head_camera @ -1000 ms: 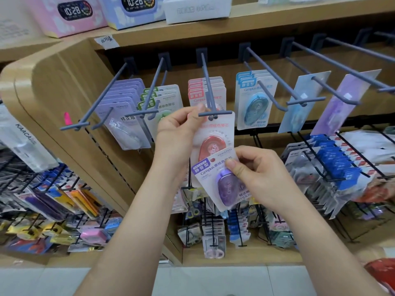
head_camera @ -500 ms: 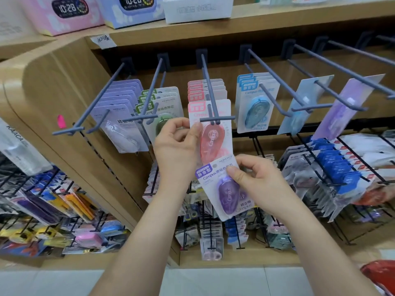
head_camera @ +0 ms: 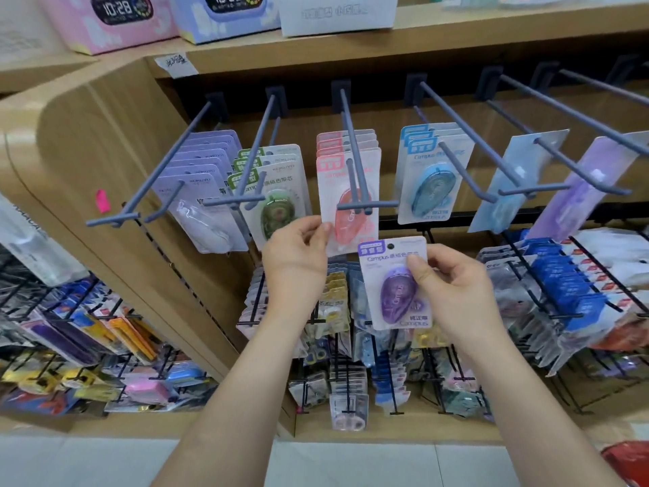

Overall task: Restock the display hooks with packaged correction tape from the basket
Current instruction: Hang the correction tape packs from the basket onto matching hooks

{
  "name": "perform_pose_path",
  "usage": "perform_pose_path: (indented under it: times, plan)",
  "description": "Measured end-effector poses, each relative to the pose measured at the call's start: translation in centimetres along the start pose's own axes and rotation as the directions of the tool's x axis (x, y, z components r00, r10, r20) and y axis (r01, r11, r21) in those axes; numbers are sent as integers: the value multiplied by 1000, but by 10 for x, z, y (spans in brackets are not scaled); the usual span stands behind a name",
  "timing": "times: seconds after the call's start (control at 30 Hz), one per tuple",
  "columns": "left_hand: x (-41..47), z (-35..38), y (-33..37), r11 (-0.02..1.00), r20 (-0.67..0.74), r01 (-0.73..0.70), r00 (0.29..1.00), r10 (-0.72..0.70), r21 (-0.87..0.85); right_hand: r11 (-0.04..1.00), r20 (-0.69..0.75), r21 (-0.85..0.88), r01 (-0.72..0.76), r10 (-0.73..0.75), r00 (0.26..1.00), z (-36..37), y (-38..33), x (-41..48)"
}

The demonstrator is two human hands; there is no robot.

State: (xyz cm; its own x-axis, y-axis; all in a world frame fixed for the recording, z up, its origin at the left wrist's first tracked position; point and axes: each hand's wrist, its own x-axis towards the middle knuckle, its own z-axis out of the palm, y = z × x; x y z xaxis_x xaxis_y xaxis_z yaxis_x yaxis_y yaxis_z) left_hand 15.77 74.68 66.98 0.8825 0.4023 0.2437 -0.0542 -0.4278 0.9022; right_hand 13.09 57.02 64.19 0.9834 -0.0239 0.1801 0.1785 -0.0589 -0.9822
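**Head view.** The step in hand appears to be hanging stock. The pink pack point(head_camera: 347, 191) sits on the middle hook point(head_camera: 354, 149), at 12 o'clock from the hands and just behind the hook's crossbar tip. The left hand point(head_camera: 298, 256) pinches the pack's lower left edge between thumb and fingers.

The right hand point(head_camera: 456, 286), at 4 o'clock from the pink pack, grips the purple pack point(head_camera: 393, 286). The thumb is on the front and the fingers are curled behind. This pack is upright and on no hook, and its hang hole shows clear near the top edge.

Judging from this, the next move is to let the pink pack go and carry the purple one to a matching hook.
- The purple card point(head_camera: 576, 195) on the right hook point(head_camera: 597, 174), at 2 o'clock, looks the closest match.
- The lilac packs point(head_camera: 207, 170) at 10 o'clock seem to hold a paler tape.
- Which is right cannot be told for sure.

Either way, the small hole must meet a prong tip squarely before the pack slides back.

The hook tips jut toward the person just above the hands, each ending in a crossbar that could snag a card edge. The right hook is bare for most of its length. The lower racks point(head_camera: 569, 286) bristle with wire prongs from 3 to 5 o'clock of the right hand. Open room lies in front of the tips, on the person's side.

A red edge point(head_camera: 628, 462) at the 5 o'clock corner may be the basket, but too little of it shows to tell.
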Motion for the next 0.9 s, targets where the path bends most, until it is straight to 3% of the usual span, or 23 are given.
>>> perform_pose_path:
  times: [0.17,0.3,0.37,0.43,0.47,0.57,0.73,0.9]
  plan:
    - [-2,1,-2,990,-76,-54,995,64,128,992,-49,128,-20,27,998,-9,-8,-6]
    - [-31,-14,-4,982,-133,-154,977,168,110,989,-61,147,-31,40,997,-15,-10,-14]
    - [-50,-17,0,987,46,-104,993,110,-122,990,-50,143,-19,26,998,-16,-12,-19]
    - [-67,-15,7,943,315,40,947,70,-330,992,-15,125,-9,11,1000,-16,-13,-26]
    - [-74,-13,8,926,384,77,920,76,-369,993,13,118,-5,3,1000,-16,-14,-30]
    - [-87,-6,4,917,387,91,919,73,-389,995,109,102,10,-21,994,-19,-13,-50]
    - [-102,4,2,894,394,76,911,118,-442,987,291,24,-160,146,945,-47,1,-84]
    - [-126,35,20,858,447,125,885,131,-498,971,124,-87,-221,231,965,-79,21,-120]
